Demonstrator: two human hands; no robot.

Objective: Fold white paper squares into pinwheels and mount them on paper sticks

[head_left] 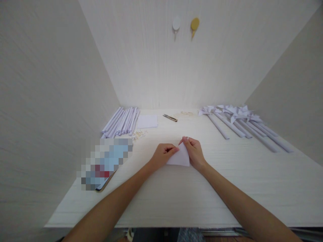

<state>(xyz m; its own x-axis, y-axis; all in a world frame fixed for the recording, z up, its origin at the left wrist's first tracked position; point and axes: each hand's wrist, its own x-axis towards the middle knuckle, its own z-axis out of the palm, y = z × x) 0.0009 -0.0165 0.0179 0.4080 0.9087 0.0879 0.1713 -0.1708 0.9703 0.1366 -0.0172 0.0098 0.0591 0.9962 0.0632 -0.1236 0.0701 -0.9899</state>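
Observation:
A small sheet of white paper (181, 157) is held between my two hands above the middle of the table. My left hand (164, 154) pinches its left upper edge between thumb and finger. With thumb and fingers, my right hand (193, 151) grips the upper right part. The paper looks bent or folded near the top, though the fingers hide part of it. Beyond the hands lie thread snips (170, 117) and a stack of white paper squares (147, 121).
Rolled paper tubes (122, 121) lie at the back left, near small pale pieces (139, 134). Paper pinwheels on tube sticks (242, 117) lie at the right. A blurred-out flat device (108, 164) sits at left. Two hooks (194, 24) are on the back wall.

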